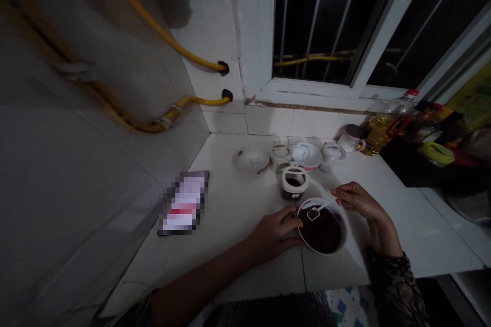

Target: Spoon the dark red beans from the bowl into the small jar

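Note:
My left hand (282, 230) grips the left rim of a white bowl (344, 239), tilting it a little over the counter. Dark reddish-brown contents, perhaps chili flakes, fill much of the bowl (324, 235). Between the fingers of my right hand (355, 200) is the handle of a small white spoon (313, 213). Its square scoop hangs over the dark contents and carries a little of them. Just behind the bowl stands a small seasoning jar (294, 184) with a pale rim, dark stuff inside.
Behind are a shallow white dish (251, 160), two lidded jars (281, 156) (332, 157), another white bowl (312, 155) and a mug (351, 138). An oil bottle (379, 130) and a dark rack (412, 163) stand right. A blurred phone-like object (184, 203) lies left.

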A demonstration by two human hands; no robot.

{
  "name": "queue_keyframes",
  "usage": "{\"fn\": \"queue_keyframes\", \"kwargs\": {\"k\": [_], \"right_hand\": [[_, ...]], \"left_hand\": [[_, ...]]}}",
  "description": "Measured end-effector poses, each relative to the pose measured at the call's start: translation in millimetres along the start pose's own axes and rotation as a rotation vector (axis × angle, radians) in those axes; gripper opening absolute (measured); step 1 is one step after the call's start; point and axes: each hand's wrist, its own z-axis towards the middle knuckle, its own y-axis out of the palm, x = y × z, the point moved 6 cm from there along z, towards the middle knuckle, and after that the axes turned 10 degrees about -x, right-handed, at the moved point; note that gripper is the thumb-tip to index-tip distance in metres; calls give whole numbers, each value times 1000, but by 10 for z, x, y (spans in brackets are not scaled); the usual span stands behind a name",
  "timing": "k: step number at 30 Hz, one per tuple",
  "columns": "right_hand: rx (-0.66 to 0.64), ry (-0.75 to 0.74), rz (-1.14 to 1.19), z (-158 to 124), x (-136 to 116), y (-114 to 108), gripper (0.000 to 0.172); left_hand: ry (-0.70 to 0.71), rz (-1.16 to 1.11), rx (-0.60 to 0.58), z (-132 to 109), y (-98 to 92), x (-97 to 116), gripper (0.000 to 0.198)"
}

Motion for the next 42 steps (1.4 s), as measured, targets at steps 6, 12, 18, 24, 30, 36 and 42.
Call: {"fn": "queue_keyframes", "kwargs": {"k": [6,12,18,24,30,36,42], "right_hand": [[179,-111,46,37,-208,-68,52],[491,-358,-291,-67,-607,-27,51],[555,-681,-1087,-159,-811,395,39],[603,-714,-888,-257,-802,247,33],[443,-425,-589,-285,-589,-89,44],[152,-224,-867,-181,-400,53,48],[-44,-177,-748,-68,-286,253,52]], "left_hand": [[5,24,1,-3,-9,5,33],[11,2,12,5,-17,20,34],[-2,-3,11,8,-54,46,33],[-11,1,-7,0,-31,12,32],[-19,3,-30,1,-24,7,32],[-38,12,-46,-9,10,-20,31],[-37,20,-39,-8,23,-24,32]]}}
